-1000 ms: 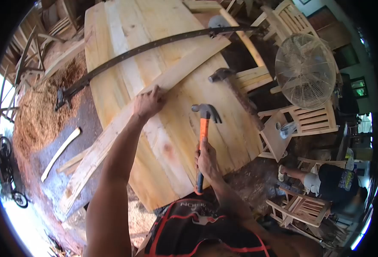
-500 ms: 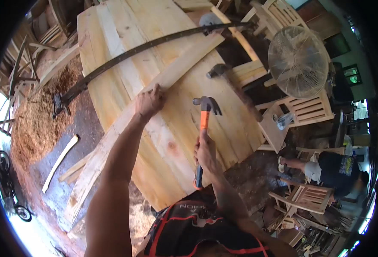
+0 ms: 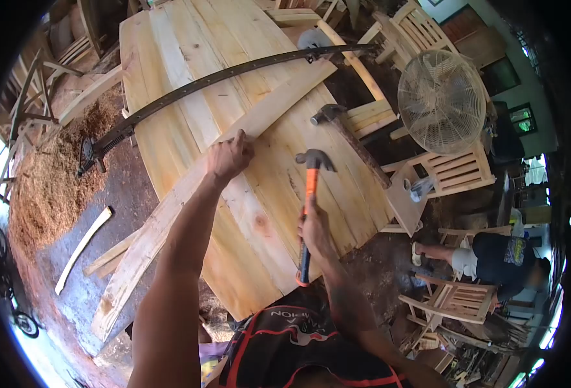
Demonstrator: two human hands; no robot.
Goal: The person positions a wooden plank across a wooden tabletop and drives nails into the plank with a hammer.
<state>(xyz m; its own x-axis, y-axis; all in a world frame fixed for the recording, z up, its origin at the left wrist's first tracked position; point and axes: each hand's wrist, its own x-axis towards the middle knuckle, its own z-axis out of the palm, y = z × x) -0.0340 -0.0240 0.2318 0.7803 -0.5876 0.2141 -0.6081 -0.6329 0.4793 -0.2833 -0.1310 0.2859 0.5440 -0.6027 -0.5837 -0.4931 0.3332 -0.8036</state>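
Note:
My left hand (image 3: 230, 157) rests on a long pale wooden plank (image 3: 274, 107), its fingers bunched together near the plank's edge. Whatever is between those fingertips is too small to make out. The plank lies diagonally across a broad panel of joined boards (image 3: 259, 223). To the right, my right hand (image 3: 315, 229) is closed round the orange and black handle of a claw hammer (image 3: 312, 184). The hammer's head is over the panel, a short way right of my left hand.
A long dark metal bar clamp (image 3: 217, 76) spans the panel. Another hammer (image 3: 328, 114) lies near its right edge. A fan (image 3: 442, 102) and wooden chairs (image 3: 456, 301) stand at right, where a person (image 3: 502, 255) bends over. Wood shavings (image 3: 56, 194) cover the floor at left.
The whole view has shifted slightly. My right hand and the hammer have moved a little to the right and down. My left hand stays on the plank, its fingers slightly shifted.

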